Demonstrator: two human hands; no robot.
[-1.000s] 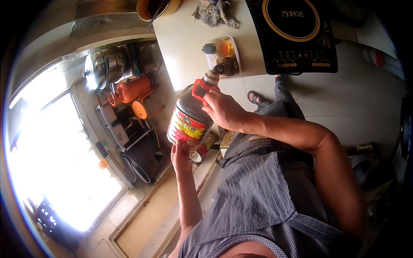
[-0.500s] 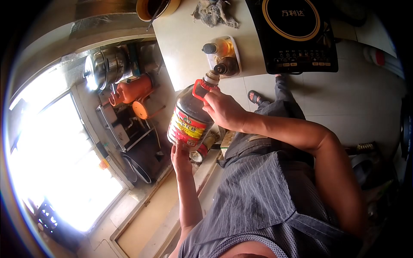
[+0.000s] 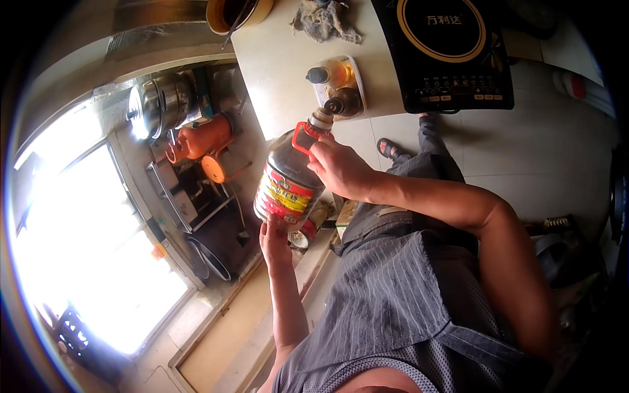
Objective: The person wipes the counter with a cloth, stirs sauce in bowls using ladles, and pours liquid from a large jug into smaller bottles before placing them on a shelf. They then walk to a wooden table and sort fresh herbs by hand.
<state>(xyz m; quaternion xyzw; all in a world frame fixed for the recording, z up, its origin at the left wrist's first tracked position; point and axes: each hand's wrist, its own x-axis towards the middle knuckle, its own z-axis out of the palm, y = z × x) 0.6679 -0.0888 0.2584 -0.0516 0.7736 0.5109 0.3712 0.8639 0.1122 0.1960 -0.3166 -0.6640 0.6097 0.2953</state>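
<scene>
A large plastic jug [image 3: 285, 190] with a dark upper part, a red and yellow label and a red handle is tilted. Its neck reaches the mouth of a small dark bottle [image 3: 349, 102]. Wrapped round the handle is my right hand [image 3: 341, 167], closed on it. Under the jug's base my left hand [image 3: 275, 240] props it up, fingers against the lower edge of the label. The dark bottle stands in a clear plastic tray [image 3: 361, 75] beside a bottle of amber liquid [image 3: 337, 73] with a dark cap.
An induction cooker [image 3: 452, 59] lies past the tray, near a grey rag [image 3: 325, 21]. At the counter's far left is a yellowish pot [image 3: 262, 14]. Below the counter on the left are an orange gas cylinder [image 3: 202, 137] and a metal pot [image 3: 162, 101]. A bright window [image 3: 92, 249] fills the left.
</scene>
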